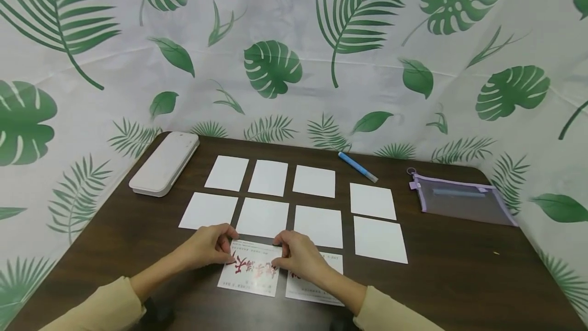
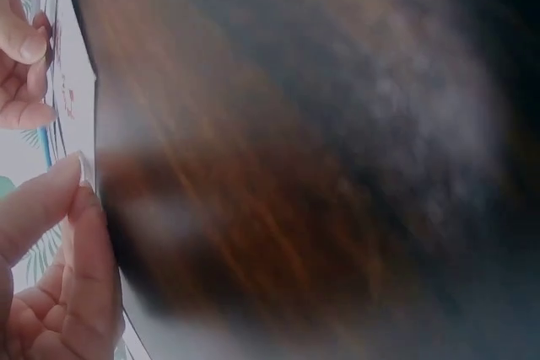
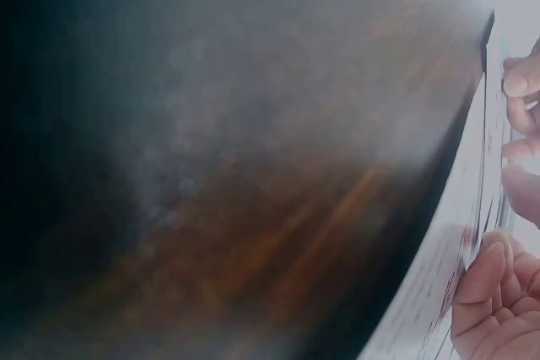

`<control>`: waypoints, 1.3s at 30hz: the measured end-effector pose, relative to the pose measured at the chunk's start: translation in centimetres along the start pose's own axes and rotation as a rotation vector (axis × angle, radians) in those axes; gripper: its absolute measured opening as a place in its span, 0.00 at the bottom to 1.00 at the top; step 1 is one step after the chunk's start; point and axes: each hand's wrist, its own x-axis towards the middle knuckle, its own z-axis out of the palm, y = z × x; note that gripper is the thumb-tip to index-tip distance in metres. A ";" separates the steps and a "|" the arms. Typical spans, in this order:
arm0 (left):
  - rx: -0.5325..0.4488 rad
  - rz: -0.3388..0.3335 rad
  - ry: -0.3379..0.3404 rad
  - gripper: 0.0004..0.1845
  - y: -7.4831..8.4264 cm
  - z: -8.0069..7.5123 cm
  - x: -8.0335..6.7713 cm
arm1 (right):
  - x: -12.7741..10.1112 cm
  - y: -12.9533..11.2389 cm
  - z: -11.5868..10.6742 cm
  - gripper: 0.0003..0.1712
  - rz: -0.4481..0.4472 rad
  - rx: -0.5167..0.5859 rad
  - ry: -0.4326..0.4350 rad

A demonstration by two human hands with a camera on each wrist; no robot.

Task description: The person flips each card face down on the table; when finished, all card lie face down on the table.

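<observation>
On the dark table (image 1: 459, 269), near its front edge, lies a printed card (image 1: 250, 275) with red characters. Left hand (image 1: 209, 245) pinches the card's left edge with curled fingers; right hand (image 1: 298, 257) pinches its top right corner likewise. Beyond lie blank white cards (image 1: 317, 226) in rows, a white case (image 1: 164, 163) far left, a mesh pouch (image 1: 464, 201) right, and a blue pen (image 1: 357, 166).

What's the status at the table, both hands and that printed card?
Left hand and right hand both pinch the red-printed card. Card flat on table. Second printed card alongside, nothing blocking.
</observation>
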 end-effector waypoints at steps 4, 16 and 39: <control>0.021 0.005 0.009 0.21 0.1 0.1 0.0 | 0.0 0.0 0.0 0.20 -0.017 -0.003 0.009; 0.023 0.051 0.020 0.22 0.4 0.3 -0.2 | -0.1 0.2 0.1 0.16 -0.009 -0.028 0.033; -0.508 -0.069 0.142 0.19 3.0 -0.7 0.2 | -0.2 0.0 -2.0 0.11 0.205 0.606 0.138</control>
